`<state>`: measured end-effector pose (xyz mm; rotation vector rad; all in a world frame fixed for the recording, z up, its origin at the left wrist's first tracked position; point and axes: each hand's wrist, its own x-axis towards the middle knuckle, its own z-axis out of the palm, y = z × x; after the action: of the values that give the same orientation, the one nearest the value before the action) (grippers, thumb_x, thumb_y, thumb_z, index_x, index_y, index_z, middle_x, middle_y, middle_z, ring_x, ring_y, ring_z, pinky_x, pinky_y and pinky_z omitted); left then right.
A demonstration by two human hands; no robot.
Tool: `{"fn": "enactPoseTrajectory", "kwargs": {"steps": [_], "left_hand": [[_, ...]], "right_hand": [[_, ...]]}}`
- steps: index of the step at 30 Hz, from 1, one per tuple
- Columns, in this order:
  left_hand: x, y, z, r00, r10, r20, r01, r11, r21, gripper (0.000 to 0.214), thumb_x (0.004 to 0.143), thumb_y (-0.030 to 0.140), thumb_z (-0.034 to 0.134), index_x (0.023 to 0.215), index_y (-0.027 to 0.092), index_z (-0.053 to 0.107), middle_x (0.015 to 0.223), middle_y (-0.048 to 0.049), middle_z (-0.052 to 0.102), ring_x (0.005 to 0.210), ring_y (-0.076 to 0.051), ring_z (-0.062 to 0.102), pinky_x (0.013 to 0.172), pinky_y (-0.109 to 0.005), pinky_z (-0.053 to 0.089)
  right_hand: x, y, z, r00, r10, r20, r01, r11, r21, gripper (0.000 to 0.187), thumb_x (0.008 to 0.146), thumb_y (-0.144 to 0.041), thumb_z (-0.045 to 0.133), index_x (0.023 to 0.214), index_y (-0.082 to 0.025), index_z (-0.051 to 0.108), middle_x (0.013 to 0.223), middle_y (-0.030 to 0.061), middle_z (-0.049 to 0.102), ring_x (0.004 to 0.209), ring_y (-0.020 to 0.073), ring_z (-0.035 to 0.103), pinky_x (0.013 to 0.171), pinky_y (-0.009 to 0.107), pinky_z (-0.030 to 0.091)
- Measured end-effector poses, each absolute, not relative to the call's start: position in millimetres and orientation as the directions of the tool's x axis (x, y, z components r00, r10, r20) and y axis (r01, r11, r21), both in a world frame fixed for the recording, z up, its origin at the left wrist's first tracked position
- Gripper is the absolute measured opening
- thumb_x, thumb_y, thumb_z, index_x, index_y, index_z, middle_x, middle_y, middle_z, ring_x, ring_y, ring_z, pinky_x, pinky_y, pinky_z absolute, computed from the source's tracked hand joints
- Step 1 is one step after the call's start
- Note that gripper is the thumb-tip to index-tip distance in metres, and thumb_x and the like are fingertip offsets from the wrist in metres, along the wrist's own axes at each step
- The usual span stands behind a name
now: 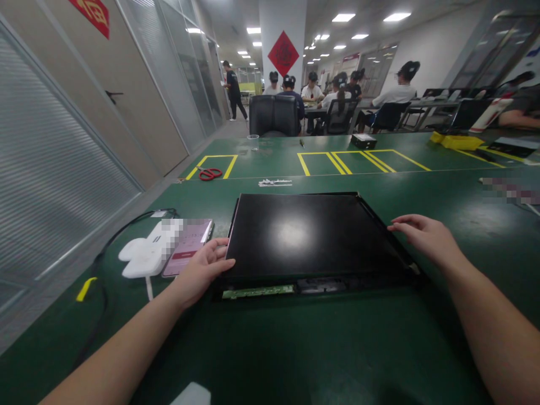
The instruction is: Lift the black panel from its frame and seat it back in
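Note:
A black LCD panel (295, 230) lies screen up in a shallow black frame (399, 247) on the green table. Along its near side a green circuit board strip (258, 292) shows. My left hand (206, 261) grips the panel's left edge, thumb on top and the other fingers at the side, partly hidden. At the opposite side, my right hand (422, 233) pinches the frame's right edge between thumb and fingertips. Left of my left hand are a phone (189, 247) with a lit screen and a white device (152, 250) with a cable.
Red-handled scissors (210, 174), small white pieces (275, 183), a clear cup (253, 142) and a small black box (363, 140) lie beyond the panel. A black cable (103, 292) runs down the left table edge. Several people sit at tables behind; one person (233, 90) stands near the glass wall.

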<state>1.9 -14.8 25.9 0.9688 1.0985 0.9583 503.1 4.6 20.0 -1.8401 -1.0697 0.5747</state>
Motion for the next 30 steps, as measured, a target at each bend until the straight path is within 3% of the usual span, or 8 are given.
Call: {"fn": "enactPoseTrajectory", "kwargs": {"steps": [4,9,15,18,22,25,30], "left_hand": [[1,-14,25,0.186,0.946,-0.266,-0.144,0.294,0.945,0.068,0.061,0.018,0.102,0.116,0.019,0.062,0.115,-0.0128,0.087,0.109,-0.036,0.084,0.087,-0.042,0.068],[1,-11,22,0.181,0.942,-0.281,-0.145,0.308,0.940,0.072,0.058,0.015,0.101,0.118,0.019,0.062,0.110,-0.0109,0.088,0.104,-0.035,0.086,0.089,-0.041,0.068],[2,-13,29,0.185,0.933,-0.310,-0.122,0.335,0.934,0.091,0.059,0.015,0.101,0.137,0.018,0.056,0.116,-0.0131,0.088,0.113,-0.036,0.084,0.098,-0.045,0.067],[2,-14,29,0.201,0.931,-0.306,-0.110,0.332,0.937,0.102,0.061,0.022,0.103,0.149,0.018,0.052,0.123,-0.0151,0.086,0.121,-0.038,0.080,0.106,-0.047,0.064],[-1,-13,24,0.193,0.947,-0.257,-0.037,0.269,0.962,0.098,0.068,0.042,0.102,0.152,0.019,0.058,0.137,-0.0178,0.081,0.137,-0.042,0.071,0.118,-0.055,0.056],[-6,-9,17,0.156,0.976,-0.151,0.075,0.141,0.987,0.089,0.069,0.051,0.099,0.146,0.020,0.068,0.157,-0.0188,0.069,0.153,-0.044,0.056,0.128,-0.058,0.045],[-19,-2,2,0.126,0.992,-0.023,0.358,-0.024,0.934,0.082,0.073,0.055,0.093,0.145,0.020,0.071,0.184,-0.0194,0.029,0.165,-0.046,0.037,0.131,-0.060,0.037]], "right_hand": [[502,6,21,0.495,0.856,0.151,0.661,-0.258,-0.705,0.005,0.071,-0.032,0.084,0.072,-0.030,0.080,0.072,0.0047,0.074,0.074,0.0250,0.065,0.059,0.033,0.046],[494,6,25,0.461,0.883,0.085,0.753,-0.339,-0.563,0.015,0.079,-0.039,0.072,0.083,-0.027,0.081,0.082,0.0076,0.079,0.087,0.0313,0.074,0.080,0.043,0.055],[496,7,19,0.399,0.915,0.065,0.809,-0.317,-0.495,0.026,0.080,-0.045,0.066,0.088,-0.027,0.082,0.087,0.0085,0.081,0.092,0.0338,0.076,0.088,0.047,0.056],[501,9,17,0.384,0.921,0.066,0.821,-0.308,-0.481,0.027,0.080,-0.048,0.066,0.086,-0.027,0.082,0.084,0.0088,0.080,0.089,0.0344,0.075,0.085,0.047,0.056],[505,11,16,0.406,0.912,0.054,0.821,-0.338,-0.461,0.025,0.081,-0.048,0.066,0.083,-0.028,0.081,0.081,0.0091,0.079,0.085,0.0346,0.074,0.082,0.048,0.055],[503,11,17,0.425,0.904,0.042,0.809,-0.358,-0.467,0.026,0.081,-0.047,0.065,0.084,-0.028,0.082,0.079,0.0081,0.078,0.081,0.0320,0.072,0.081,0.046,0.053],[499,10,20,0.457,0.889,-0.002,0.776,-0.400,-0.487,0.033,0.078,-0.050,0.065,0.088,-0.025,0.084,0.086,0.0077,0.080,0.079,0.0283,0.070,0.080,0.043,0.049]]}}
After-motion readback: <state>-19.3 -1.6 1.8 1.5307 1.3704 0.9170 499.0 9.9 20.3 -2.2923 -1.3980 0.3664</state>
